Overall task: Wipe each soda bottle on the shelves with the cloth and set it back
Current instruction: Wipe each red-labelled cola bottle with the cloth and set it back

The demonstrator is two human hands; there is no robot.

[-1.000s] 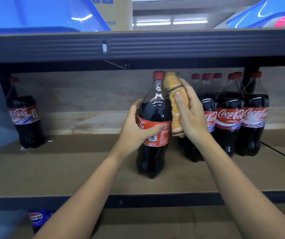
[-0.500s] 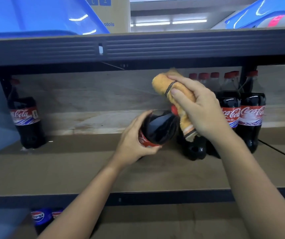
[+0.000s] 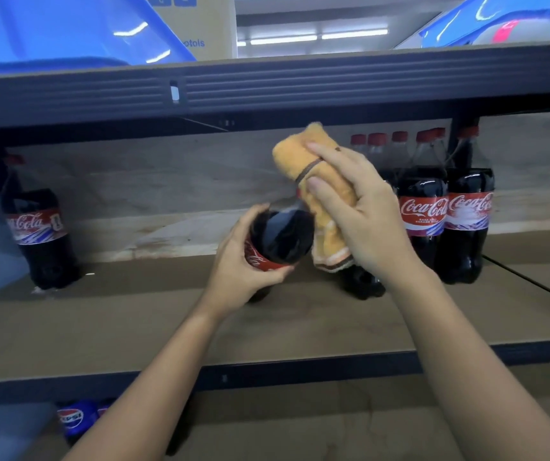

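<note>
Dark plastic cola bottle (image 3: pixel 280 239), red-labelled, tilted in my curled left hand (image 3: pixel 238 271); I should rotate it steadily while right-hand fingers (image 3: pixel 328 191) clamp the folded orange terry cloth (image 3: pixel 313 181) against its shoulder.

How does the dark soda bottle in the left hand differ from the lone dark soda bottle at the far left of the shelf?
The held cola bottle is tipped with its top away from the camera; the lone cola bottle stands upright. The left hand grips the held one and the orange cloth touches it; nothing touches the lone one. Both have dark soda and red labels.

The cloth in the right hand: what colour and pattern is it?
The cloth is orange-yellow with a dark brown stripe and a paler band near its lower end, in the head view.
</note>
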